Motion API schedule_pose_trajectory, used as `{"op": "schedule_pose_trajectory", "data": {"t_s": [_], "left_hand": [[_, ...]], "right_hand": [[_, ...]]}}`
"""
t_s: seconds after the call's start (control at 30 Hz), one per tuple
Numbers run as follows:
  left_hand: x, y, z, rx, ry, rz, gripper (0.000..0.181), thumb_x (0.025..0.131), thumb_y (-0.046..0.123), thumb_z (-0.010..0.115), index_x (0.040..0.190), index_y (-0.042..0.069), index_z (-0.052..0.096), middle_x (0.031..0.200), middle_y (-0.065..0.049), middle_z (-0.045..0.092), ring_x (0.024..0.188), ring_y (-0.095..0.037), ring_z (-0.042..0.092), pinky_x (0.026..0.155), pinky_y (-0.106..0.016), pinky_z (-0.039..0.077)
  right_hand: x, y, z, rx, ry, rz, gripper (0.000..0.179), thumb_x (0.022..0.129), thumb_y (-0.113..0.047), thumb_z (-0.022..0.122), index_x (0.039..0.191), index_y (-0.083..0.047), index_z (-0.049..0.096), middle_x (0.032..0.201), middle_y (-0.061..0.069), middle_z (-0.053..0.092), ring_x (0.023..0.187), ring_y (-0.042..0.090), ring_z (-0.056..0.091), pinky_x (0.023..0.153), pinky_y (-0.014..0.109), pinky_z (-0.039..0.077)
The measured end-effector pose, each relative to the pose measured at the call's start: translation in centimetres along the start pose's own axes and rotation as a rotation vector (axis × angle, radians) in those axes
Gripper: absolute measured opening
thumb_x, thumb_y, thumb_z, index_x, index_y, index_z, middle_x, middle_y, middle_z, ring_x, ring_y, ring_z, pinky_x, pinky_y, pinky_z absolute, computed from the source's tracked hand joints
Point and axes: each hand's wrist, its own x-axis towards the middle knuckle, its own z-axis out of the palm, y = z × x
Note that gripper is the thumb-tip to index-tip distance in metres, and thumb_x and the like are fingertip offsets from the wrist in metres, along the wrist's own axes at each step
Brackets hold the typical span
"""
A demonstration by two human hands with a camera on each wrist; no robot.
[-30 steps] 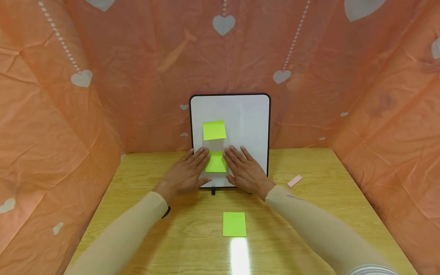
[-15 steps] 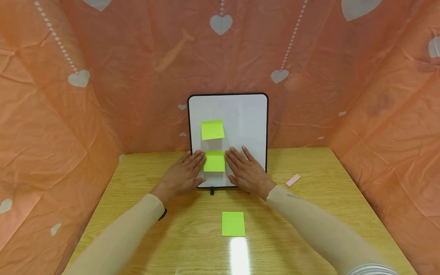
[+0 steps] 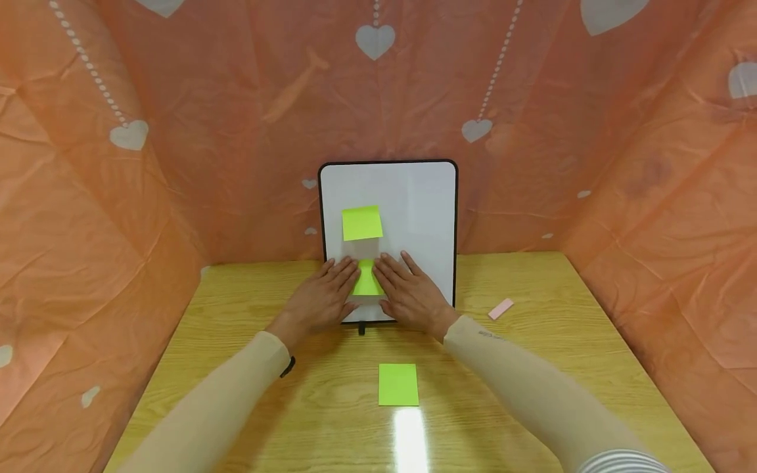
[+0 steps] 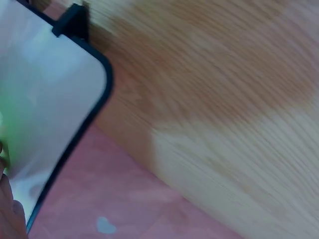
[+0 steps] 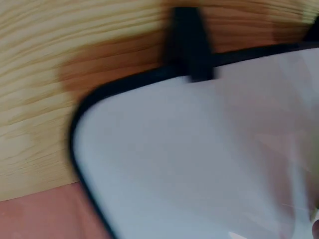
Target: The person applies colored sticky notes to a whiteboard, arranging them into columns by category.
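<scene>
Lower green note [image 3: 367, 280]: your left hand [image 3: 320, 293] and right hand [image 3: 412, 290], straight-fingered, are covering its sides; you're best pressing evenly.

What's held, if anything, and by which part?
Nothing looks gripped: left hand and right hand lie straight-fingered over opposite edges of the whiteboard's lower green note.
</scene>
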Motion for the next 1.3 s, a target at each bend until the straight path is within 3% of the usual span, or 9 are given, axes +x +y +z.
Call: {"op": "schedule_pose_trajectory", "data": {"t_s": [0.27, 0.43, 0.6, 0.9, 1.1, 1.17, 1.3], "left_hand": [[-2.1, -0.3, 1.3, 0.021, 0.011, 0.009, 0.068, 0.112, 0.045, 0.048, 0.163, 0.002, 0.037, 0.171, -0.014, 0.034, 0.161, -0.030, 0.028, 0.134, -0.047, 0.021], [-2.4, 0.1, 1.2, -0.045, 0.052, 0.005, 0.064, 0.112, 0.041, 0.049, 0.162, 0.001, 0.039, 0.169, -0.015, 0.037, 0.160, -0.031, 0.030, 0.134, -0.048, 0.022], [-2.4, 1.2, 0.6, -0.130, 0.131, -0.012, 0.064, 0.109, 0.035, 0.057, 0.160, -0.001, 0.043, 0.167, -0.018, 0.041, 0.158, -0.034, 0.034, 0.132, -0.049, 0.027], [-1.8, 5.4, -0.7, -0.273, 0.175, -0.092, 0.065, 0.106, 0.025, 0.063, 0.160, -0.002, 0.041, 0.168, -0.019, 0.039, 0.158, -0.036, 0.034, 0.130, -0.051, 0.031], [-2.4, 8.5, -1.1, -0.345, 0.252, -0.142, 0.068, 0.101, 0.021, 0.071, 0.158, -0.005, 0.043, 0.164, -0.022, 0.043, 0.154, -0.038, 0.040, 0.126, -0.052, 0.037], [-2.6, 9.5, -1.3, -0.372, 0.229, -0.149, 0.068, 0.101, 0.022, 0.070, 0.158, -0.005, 0.043, 0.165, -0.022, 0.042, 0.154, -0.037, 0.040, 0.126, -0.052, 0.038], [-2.9, 11.7, -1.5, -0.431, 0.114, -0.150, 0.070, 0.105, 0.028, 0.065, 0.161, -0.003, 0.038, 0.168, -0.020, 0.038, 0.157, -0.036, 0.035, 0.127, -0.053, 0.035]], "right_hand": [[-2.7, 1.6, 0.8, 0.010, 0.031, -0.007, 0.065, 0.112, -0.046, 0.043, 0.164, -0.006, 0.038, 0.170, 0.008, 0.037, 0.161, 0.025, 0.028, 0.135, 0.047, 0.017], [-3.8, 1.5, 0.8, 0.077, 0.081, 0.007, 0.062, 0.110, -0.041, 0.051, 0.159, -0.004, 0.046, 0.165, 0.012, 0.046, 0.158, 0.028, 0.034, 0.133, 0.048, 0.023], [-4.4, 1.1, 0.3, 0.178, 0.090, 0.080, 0.060, 0.109, -0.037, 0.055, 0.158, -0.004, 0.048, 0.164, 0.012, 0.048, 0.157, 0.029, 0.037, 0.133, 0.048, 0.023], [-6.2, 0.3, -0.3, 0.241, 0.181, 0.184, 0.059, 0.103, -0.034, 0.066, 0.150, 0.000, 0.054, 0.155, 0.017, 0.056, 0.148, 0.034, 0.048, 0.128, 0.051, 0.035], [-8.5, -0.1, -0.4, 0.286, 0.237, 0.230, 0.059, 0.101, -0.031, 0.069, 0.147, 0.003, 0.055, 0.150, 0.020, 0.058, 0.143, 0.037, 0.052, 0.122, 0.053, 0.042], [-9.4, -0.1, -0.4, 0.307, 0.232, 0.247, 0.058, 0.101, -0.030, 0.069, 0.146, 0.004, 0.055, 0.149, 0.021, 0.058, 0.142, 0.038, 0.053, 0.120, 0.054, 0.044], [-11.2, 0.2, -0.3, 0.368, 0.214, 0.295, 0.058, 0.100, -0.027, 0.070, 0.145, 0.006, 0.055, 0.148, 0.024, 0.057, 0.139, 0.040, 0.054, 0.118, 0.055, 0.045]]}}
